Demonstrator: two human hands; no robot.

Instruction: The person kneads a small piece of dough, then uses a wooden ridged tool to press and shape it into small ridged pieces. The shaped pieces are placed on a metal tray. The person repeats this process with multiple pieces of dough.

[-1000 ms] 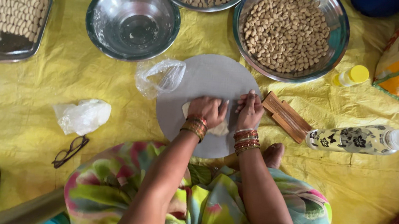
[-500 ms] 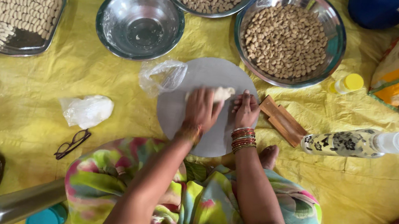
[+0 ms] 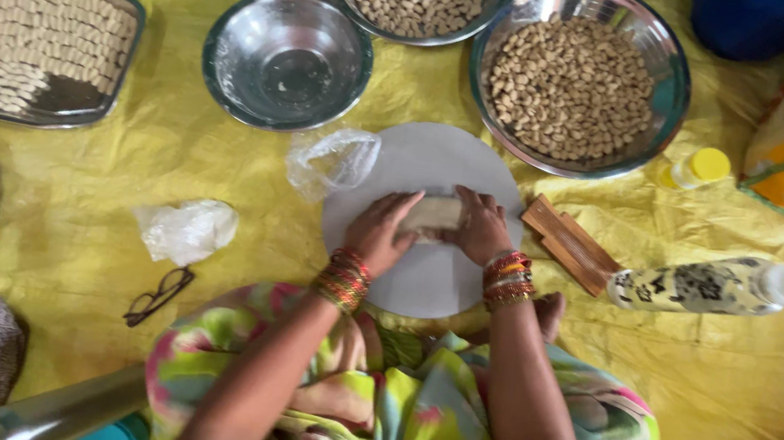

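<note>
Yellow floor sheet (image 3: 61, 207) crowded; left hand (image 3: 380, 232) and right hand (image 3: 480, 226) together, clamped on dough roll (image 3: 433, 217) on round board (image 3: 425, 275); overpressing could tear it.

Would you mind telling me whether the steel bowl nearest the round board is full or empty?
Empty: the steel bowl shows its bare shiny bottom, while the two neighbouring bowls hold pale pieces.

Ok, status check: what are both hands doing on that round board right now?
Left hand and right hand both pressed on the pale dough piece. Dough lies on the round white board. Plastic bag overlaps the board's edge.
</note>
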